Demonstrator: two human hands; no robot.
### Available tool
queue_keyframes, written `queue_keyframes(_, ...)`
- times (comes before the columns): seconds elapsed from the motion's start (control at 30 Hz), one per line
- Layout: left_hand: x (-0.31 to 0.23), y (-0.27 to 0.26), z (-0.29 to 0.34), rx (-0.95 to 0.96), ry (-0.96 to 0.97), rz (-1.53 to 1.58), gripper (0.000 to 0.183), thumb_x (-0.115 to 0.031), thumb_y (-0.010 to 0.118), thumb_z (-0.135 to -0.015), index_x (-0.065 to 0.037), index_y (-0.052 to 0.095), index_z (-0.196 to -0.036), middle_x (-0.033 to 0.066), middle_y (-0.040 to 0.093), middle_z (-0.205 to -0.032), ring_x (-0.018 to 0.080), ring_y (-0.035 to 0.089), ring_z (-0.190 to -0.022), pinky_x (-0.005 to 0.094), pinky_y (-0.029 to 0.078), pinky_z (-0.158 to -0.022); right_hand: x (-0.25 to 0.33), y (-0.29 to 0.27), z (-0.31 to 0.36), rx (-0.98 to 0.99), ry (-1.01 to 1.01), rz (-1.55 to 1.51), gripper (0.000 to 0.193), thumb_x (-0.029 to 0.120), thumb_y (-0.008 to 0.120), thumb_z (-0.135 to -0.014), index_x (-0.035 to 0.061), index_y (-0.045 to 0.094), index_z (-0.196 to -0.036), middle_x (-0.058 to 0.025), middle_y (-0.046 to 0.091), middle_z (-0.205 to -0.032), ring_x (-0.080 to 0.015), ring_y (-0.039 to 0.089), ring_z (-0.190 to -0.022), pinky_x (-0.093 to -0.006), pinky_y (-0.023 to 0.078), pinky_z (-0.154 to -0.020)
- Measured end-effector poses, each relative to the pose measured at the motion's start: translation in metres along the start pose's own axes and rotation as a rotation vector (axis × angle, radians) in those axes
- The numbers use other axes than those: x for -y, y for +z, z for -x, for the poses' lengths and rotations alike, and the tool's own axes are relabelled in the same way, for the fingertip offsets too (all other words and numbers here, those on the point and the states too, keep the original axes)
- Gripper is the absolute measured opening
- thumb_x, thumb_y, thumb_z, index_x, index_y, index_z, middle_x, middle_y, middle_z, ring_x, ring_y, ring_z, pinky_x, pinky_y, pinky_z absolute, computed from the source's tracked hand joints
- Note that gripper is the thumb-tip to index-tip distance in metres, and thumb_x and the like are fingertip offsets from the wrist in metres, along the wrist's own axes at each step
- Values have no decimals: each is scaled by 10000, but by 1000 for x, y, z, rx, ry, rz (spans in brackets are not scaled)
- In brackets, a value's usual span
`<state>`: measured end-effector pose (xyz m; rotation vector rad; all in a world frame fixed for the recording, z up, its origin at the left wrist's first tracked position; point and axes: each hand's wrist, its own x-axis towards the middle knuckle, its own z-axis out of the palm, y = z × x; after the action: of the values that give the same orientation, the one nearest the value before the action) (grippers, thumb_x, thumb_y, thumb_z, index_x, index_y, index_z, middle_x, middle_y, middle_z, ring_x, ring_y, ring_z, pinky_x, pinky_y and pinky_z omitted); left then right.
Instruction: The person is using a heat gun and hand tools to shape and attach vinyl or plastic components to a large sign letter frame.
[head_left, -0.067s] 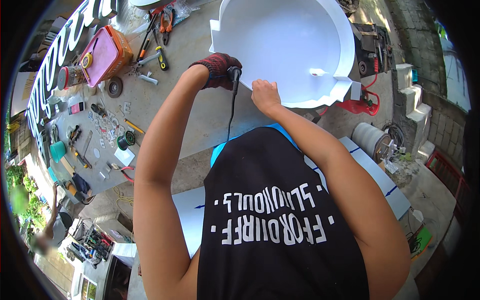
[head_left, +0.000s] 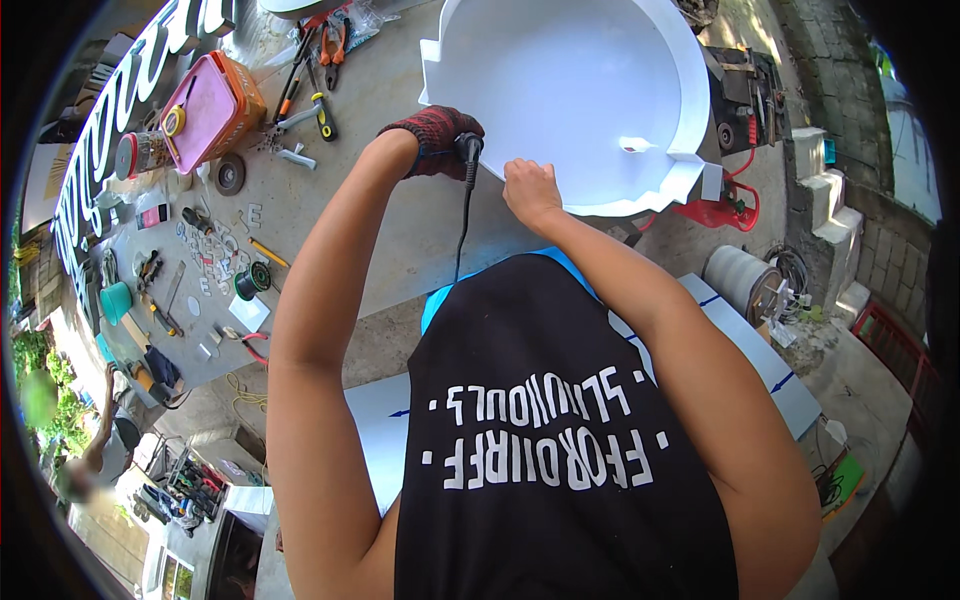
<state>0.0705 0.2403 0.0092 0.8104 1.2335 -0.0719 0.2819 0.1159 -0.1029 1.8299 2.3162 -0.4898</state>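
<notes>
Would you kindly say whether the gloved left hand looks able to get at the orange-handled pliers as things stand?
Probably not: the gloved left hand appears wrapped around a black corded tool, though only open tabletop seems to lie toward the orange-handled pliers.

Smooth white shell [head_left: 560, 90], rough knitted glove [head_left: 437, 135], matt grey tabletop [head_left: 392, 62]

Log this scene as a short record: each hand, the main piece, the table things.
Left hand: in a dark red and black glove, closed around a corded tool, mostly hidden
Cord: black, hanging from the tool toward the person
Right hand: bare, at the near edge of the white tray; grip unclear
White tray: wide, rounded, with a raised wall
On the table, left: orange bucket, wire spool, orange-handled pliers
</notes>
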Motion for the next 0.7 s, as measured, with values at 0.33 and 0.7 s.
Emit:
queue_keyframes(0.33,9,-2,-18,-7,-63,115,230,-302,641,-969,-115,733,-1067,105,766,-860,219,777,-750,347,590,-653,0,-5,-2,72,15,0,150,105,566,-940,100,701,-1004,-73,712,-1041,-252,685,-1043,-473,459,-922)
queue_keyframes(0.7,4,4,-8,68,55,-96,282,-234,635,-1007,-73,690,-1232,106,689,-946,231,712,-721,360,604,-651,-3,-2,6,88,32,14,143,110,575,-937,103,702,-1004,-66,710,-1042,-246,685,-1048,-473,462,-925)
